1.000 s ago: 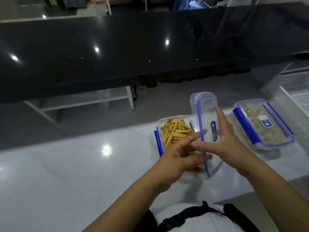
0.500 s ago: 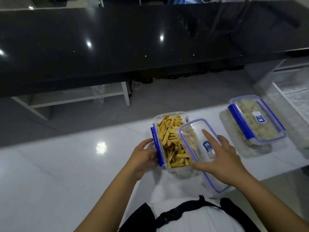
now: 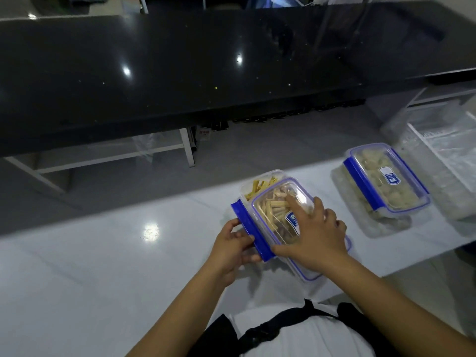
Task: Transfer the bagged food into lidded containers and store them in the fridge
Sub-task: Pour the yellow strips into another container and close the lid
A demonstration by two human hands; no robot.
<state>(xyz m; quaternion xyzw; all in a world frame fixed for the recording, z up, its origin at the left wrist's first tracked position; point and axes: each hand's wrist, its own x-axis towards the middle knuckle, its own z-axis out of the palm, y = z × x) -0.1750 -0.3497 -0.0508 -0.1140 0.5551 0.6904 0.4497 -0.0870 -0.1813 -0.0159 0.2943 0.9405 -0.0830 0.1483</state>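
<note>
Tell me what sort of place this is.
Probably a home kitchen or pantry counter: a glossy white worktop below a raised black stone bar top, with two clip-lock food containers, one of yellow sticks being lidded, one already closed.

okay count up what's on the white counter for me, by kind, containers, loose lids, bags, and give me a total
Containers: 2, the yellow-sticks container and the closed container.
Loose lids: 1, the lid lying askew over the sticks.
Clear bags: at least 1, the bag at far right.
Total: 4 or more.
</note>
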